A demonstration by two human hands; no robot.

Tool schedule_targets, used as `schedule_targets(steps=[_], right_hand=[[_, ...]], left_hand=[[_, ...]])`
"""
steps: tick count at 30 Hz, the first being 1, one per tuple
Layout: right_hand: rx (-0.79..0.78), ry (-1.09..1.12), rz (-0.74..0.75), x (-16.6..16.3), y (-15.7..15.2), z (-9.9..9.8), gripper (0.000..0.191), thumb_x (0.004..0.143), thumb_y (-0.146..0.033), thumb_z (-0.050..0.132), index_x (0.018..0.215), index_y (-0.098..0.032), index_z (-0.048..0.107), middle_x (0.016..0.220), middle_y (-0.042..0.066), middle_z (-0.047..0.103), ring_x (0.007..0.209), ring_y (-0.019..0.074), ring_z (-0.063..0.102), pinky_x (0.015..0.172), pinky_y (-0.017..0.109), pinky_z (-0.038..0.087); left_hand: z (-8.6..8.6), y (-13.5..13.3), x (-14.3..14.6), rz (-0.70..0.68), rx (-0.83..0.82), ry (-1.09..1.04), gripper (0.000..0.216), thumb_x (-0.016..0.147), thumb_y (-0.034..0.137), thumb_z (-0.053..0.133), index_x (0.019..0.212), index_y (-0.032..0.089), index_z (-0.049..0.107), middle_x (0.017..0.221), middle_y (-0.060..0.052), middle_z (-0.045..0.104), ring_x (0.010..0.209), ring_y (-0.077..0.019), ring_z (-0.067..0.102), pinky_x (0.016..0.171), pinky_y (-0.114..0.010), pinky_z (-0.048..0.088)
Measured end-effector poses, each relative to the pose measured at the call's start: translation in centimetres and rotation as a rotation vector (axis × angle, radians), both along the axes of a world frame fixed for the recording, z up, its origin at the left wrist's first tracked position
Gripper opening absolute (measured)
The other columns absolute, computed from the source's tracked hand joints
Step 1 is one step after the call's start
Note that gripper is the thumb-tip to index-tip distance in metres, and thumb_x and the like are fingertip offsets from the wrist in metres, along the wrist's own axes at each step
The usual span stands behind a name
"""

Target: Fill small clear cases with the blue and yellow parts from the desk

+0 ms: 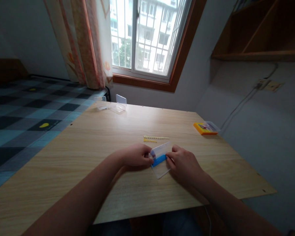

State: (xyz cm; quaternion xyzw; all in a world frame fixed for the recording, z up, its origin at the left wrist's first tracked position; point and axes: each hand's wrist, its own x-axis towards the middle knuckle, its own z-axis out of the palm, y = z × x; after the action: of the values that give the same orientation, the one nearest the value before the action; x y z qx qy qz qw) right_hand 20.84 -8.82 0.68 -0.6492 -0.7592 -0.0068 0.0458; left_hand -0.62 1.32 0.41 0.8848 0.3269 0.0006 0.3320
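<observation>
A clear plastic case (159, 173) stands with its lid raised over the wooden table, close to the front middle. Along its hinge side lies a row of small blue pieces (159, 160), too small to name. My left hand (137, 154) is closed at the left edge of the case, by one end of the blue row. From the other side, my right hand (183, 161) pinches the right edge, its fingertips touching the blue row's right end. Just beyond the case lie a row of small yellow pieces (149, 141) and a longer pale yellow row (157, 137).
Two more clear cases, an open one (119, 106) and another (101, 104), stand at the table's far left corner. An orange and yellow box (205, 128) with a clear tray lies near the right edge. A checked bed (39, 114) adjoins the table (88, 137) on the left.
</observation>
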Motion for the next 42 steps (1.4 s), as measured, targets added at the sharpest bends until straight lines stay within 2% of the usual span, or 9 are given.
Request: schedule_targets(steps=[14,23,34,39,42], right_hand=[[0.01,0.054,-0.001,0.0,0.1,-0.2,0.027,0.099,-0.03,0.051,0.092,-0.024,0.077,0.093,0.003,0.064,0.078,0.0128,0.059,0.066,0.026,0.033],[0.059,0.035,-0.03,1.1,-0.3,1.0,0.027,0.101,-0.031,0.052,0.097,-0.026,0.079,0.093,0.002,0.066,0.08,0.0139,0.063,0.066,0.026,0.036],[-0.087,0.162,0.064,2.5,-1.6,2.0,0.026,0.096,-0.026,0.054,0.095,-0.025,0.08,0.093,0.003,0.066,0.082,0.0137,0.062,0.072,0.025,0.038],[-0.24,0.187,0.129,3.1,-1.4,2.8,0.034,0.1,-0.033,0.051,0.082,-0.02,0.077,0.086,0.004,0.068,0.077,0.0134,0.06,0.069,0.025,0.035],[-0.293,0.166,0.111,3.0,-1.1,2.9,0.039,0.101,-0.037,0.05,0.078,-0.018,0.076,0.083,0.005,0.07,0.074,0.0138,0.06,0.065,0.025,0.033]], left_hand=[[0.0,-0.1,0.1,-0.01,0.016,0.004,0.022,0.081,0.038,0.058,0.082,0.019,0.068,0.073,-0.001,0.066,0.066,-0.0162,0.055,0.057,-0.028,0.033],[0.4,-0.1,0.0,0.007,0.046,0.034,0.025,0.083,0.041,0.06,0.086,0.019,0.07,0.078,-0.002,0.069,0.068,-0.0172,0.057,0.059,-0.028,0.035],[0.1,-0.2,0.2,0.023,0.086,0.038,0.026,0.086,0.04,0.058,0.086,0.018,0.072,0.077,-0.003,0.07,0.066,-0.0176,0.058,0.057,-0.028,0.035],[0.4,-0.3,0.3,0.017,0.092,0.026,0.028,0.089,0.039,0.056,0.091,0.019,0.075,0.079,-0.003,0.072,0.069,-0.0187,0.061,0.06,-0.028,0.038],[0.5,-0.4,0.3,0.011,0.089,0.015,0.029,0.09,0.038,0.055,0.095,0.019,0.076,0.083,-0.004,0.074,0.072,-0.0194,0.063,0.063,-0.028,0.04]])
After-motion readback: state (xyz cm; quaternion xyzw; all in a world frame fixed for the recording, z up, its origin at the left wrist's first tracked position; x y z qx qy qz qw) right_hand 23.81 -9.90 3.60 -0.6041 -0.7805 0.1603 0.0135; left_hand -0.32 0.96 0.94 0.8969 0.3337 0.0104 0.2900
